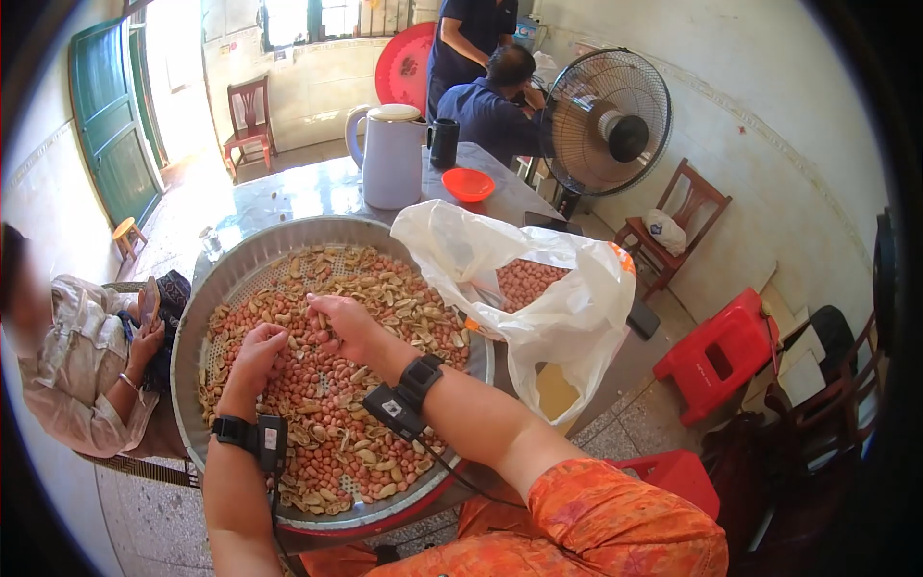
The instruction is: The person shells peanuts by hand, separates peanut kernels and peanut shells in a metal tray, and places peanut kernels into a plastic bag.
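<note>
A wide round metal tray [223, 267] holds shelled pink peanuts [317, 385] mixed with broken peanut shells [389, 300]. Over its middle, my left hand [258, 358] is closed with thumb and fingertips pinched together; whatever is between them is too small to make out. Just right of it and slightly farther off, my right hand [344, 327] has its fingers curled above the peanuts, and their contents are hidden. The two hands are apart. An open white plastic bag [567, 337] with more pink peanuts inside stands against the tray's right side.
Behind the tray, the table [288, 197] bears a thermos jug [392, 163], a black cup [443, 144] and a red bowl [468, 185]. A person [91, 365] sits at left; two others are at the back. A fan [608, 125] and red stool [716, 356] stand right.
</note>
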